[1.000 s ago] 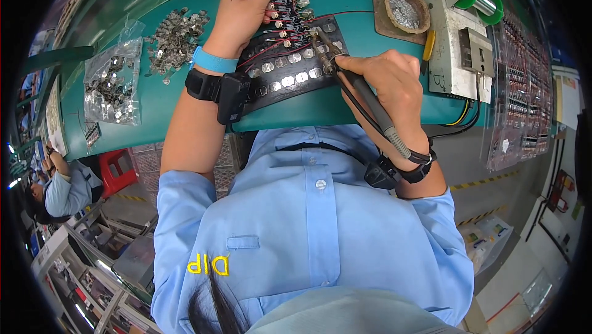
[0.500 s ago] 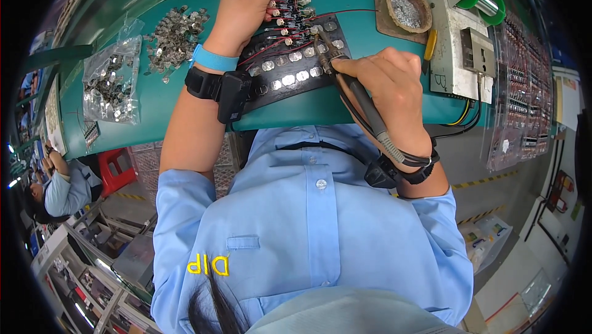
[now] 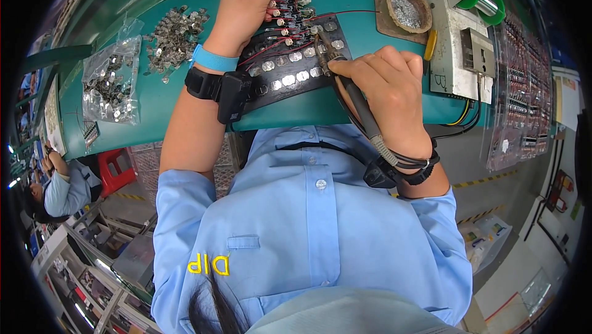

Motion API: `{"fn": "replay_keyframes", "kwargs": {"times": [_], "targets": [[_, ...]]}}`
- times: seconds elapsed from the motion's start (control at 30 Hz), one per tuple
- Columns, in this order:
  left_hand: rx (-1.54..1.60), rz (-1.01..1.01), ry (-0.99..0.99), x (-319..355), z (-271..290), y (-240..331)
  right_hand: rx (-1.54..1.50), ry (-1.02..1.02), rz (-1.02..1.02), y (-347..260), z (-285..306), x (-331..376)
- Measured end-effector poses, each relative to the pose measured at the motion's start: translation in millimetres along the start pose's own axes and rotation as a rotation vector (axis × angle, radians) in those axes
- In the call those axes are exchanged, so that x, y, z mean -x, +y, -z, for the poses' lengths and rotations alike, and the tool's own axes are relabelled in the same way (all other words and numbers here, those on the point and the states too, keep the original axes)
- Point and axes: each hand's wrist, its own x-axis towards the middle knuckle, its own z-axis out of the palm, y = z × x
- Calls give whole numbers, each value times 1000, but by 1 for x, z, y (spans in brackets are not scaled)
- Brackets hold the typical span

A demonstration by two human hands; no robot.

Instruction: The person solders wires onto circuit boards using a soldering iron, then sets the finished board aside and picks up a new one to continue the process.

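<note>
My right hand point(image 3: 388, 81) is closed round the grip of a soldering iron point(image 3: 361, 103). The iron's tip rests at the right edge of a row of small circuit boards point(image 3: 287, 23) with white parts and thin red wires. These boards lie across a black fixture point(image 3: 293, 84), whose recesses hold shiny metal discs. At the top, my left hand point(image 3: 243, 10) is closed at the left side of the row, thumb against the boards and red wires by its fingers. Some of its fingertips are hidden or cut off by the picture's edge.
Left on the green mat are a pile of metal pieces point(image 3: 176, 41) and a clear bag point(image 3: 111, 81) of similar pieces. To the right stand a round bowl point(image 3: 410, 10) of silvery bits, a soldering station point(image 3: 459, 50) and a green solder spool point(image 3: 484, 1). A co-worker point(image 3: 71, 186) sits far left.
My right hand's fingers and the iron's grip have shifted slightly, while the tip stays at nearly the same spot. My left hand and the boards look unmoved.
</note>
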Motion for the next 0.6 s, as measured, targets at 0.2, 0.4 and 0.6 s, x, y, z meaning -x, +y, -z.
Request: {"fn": "replay_keyframes", "kwargs": {"times": [0.2,0.4,0.6], "targets": [[4,-5,-7,-2,2,-6,1,14,-5,0,0,0],[7,1,22,-2,1,-6,8,17,-7,0,0,0],[18,24,0,-2,0,-5,-12,12,-31,1,1,1]]}}
